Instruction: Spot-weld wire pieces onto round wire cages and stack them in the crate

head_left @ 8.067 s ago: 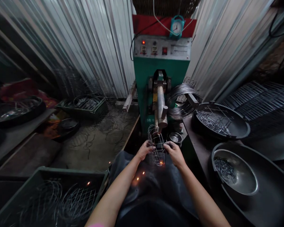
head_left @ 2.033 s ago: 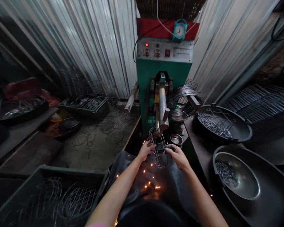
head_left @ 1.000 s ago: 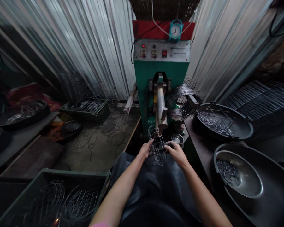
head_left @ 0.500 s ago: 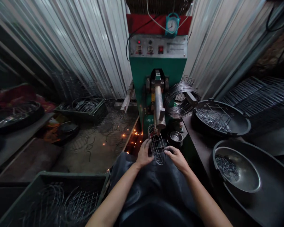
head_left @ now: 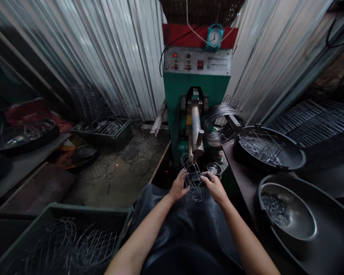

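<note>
Between my two hands is a small wire basket (head_left: 193, 179), its upper end around the tip of the spot welder (head_left: 197, 143). My left hand (head_left: 179, 186) grips the basket's left side, thumb and fingers closed on the wires. On the opposite side, my right hand (head_left: 214, 186) pinches the wire frame with thumb and forefinger. The welder's arm comes down from a green cabinet just above the basket. Whether its tip touches a wire is too small to tell. A dark apron (head_left: 186, 233) covers my lap below.
At lower left a green crate (head_left: 86, 208) holds wire pieces. On the right stand a pan of wire rods (head_left: 296, 152) and a metal bowl (head_left: 306, 214) of small bent pieces. A wire coil (head_left: 218, 126) hangs beside the machine. A small metal dish (head_left: 214, 168) sits beneath it.
Orange sparks flying to the left of the basket have mostly died away, leaving a few glowing specks. The basket appears slightly turned in my hands. The whole view has shifted a little.
</note>
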The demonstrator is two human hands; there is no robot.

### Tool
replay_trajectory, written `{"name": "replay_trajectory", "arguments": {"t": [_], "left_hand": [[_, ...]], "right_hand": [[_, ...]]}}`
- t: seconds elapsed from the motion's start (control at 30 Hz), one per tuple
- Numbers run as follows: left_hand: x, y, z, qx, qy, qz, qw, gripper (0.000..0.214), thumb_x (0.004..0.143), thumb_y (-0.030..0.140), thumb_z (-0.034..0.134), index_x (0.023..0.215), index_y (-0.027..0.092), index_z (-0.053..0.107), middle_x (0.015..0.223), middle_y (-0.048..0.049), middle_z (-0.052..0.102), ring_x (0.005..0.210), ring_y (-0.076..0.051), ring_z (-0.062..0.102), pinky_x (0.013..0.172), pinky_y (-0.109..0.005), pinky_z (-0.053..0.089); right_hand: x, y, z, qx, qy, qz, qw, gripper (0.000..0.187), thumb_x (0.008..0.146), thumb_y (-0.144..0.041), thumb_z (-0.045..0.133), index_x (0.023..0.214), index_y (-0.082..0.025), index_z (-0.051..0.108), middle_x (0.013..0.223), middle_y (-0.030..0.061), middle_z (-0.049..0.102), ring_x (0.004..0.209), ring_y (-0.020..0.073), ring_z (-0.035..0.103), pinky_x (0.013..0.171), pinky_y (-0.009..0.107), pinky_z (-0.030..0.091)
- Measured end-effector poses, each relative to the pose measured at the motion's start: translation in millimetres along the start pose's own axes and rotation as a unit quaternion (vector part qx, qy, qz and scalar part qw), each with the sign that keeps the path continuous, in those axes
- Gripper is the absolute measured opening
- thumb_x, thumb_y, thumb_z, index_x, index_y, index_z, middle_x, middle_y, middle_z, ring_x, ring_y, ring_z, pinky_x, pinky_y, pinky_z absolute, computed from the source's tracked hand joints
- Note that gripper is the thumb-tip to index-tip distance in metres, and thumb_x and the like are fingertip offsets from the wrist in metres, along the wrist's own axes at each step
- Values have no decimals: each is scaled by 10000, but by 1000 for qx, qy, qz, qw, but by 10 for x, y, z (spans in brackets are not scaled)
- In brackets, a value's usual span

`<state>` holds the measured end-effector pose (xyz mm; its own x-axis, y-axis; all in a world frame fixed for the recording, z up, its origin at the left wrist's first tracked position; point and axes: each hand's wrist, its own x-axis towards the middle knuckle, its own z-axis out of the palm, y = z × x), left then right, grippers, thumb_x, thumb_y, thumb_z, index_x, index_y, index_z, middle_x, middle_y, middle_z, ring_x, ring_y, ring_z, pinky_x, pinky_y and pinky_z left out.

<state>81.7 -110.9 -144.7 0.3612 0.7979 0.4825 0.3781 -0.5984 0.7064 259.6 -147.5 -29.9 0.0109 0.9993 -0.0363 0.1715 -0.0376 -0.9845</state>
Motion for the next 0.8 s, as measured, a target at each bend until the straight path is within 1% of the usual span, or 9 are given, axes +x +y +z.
{"name": "replay_trajectory", "arguments": {"t": [0.13,0.27,0.37,0.43,0.47,0.53,0.63,0.7,0.8], "left_hand": [[0,-28,-36,25,7,20,999,634,715,187,607,1302,154,369,1375,-163,366,1338,-273,247,1092,-473,236],[11,-82,-67,66,25,42,997,602,727,239,627,1274,165,389,1332,-155,415,1305,-276,313,1068,-490,290],[15,-87,-75,76,27,53,995,522,742,219,609,1228,171,423,1270,-139,470,1272,-274,361,1044,-507,332],[7,-56,-78,74,19,55,996,518,738,216,611,1220,172,426,1249,-135,483,1259,-278,377,1035,-511,348],[2,-32,-79,69,16,53,996,525,734,214,613,1222,173,424,1247,-134,483,1255,-279,383,1032,-510,354],[-7,24,-80,50,18,40,998,546,721,194,615,1228,176,415,1247,-131,478,1249,-275,391,1023,-493,374],[0,90,-75,1,32,5,999,598,688,138,608,1243,192,392,1260,-118,458,1221,-257,423,970,-436,443],[18,103,-65,-30,41,-17,999,633,668,112,603,1252,202,377,1259,-106,454,1193,-247,450,922,-403,484],[55,74,-45,-54,55,-40,996,656,652,101,609,1254,203,370,1252,-99,456,1169,-239,471,903,-392,497]], "right_hand": [[34,6,12,-1,8,18,1000,234,702,-424,591,747,-195,604,659,-6,561,596,138,487,569,261,390],[-42,15,-1,19,9,57,998,310,673,-461,612,793,-176,605,617,-20,527,551,115,446,510,237,344],[-178,17,-58,21,-28,72,997,323,660,-448,642,820,-169,622,639,-16,563,583,119,471,538,237,357],[-262,8,-98,12,-63,75,995,284,660,-430,655,782,-174,638,673,-6,597,622,132,502,575,246,379],[-288,-2,-111,7,-75,73,995,265,665,-424,657,760,-177,643,693,-1,611,645,140,518,596,251,391],[-295,-27,-115,9,-77,62,995,256,678,-427,656,754,-183,655,742,9,637,696,157,546,636,261,411],[-210,-79,-73,35,-53,50,997,293,676,-444,664,802,-180,673,778,22,656,739,171,570,684,275,430],[-127,-114,-33,52,-43,48,997,321,658,-456,675,809,-173,678,761,25,660,729,172,577,691,282,437],[-9,-158,16,68,-40,46,996,347,635,-468,683,802,-164,679,729,22,656,687,169,573,653,285,444]]}}
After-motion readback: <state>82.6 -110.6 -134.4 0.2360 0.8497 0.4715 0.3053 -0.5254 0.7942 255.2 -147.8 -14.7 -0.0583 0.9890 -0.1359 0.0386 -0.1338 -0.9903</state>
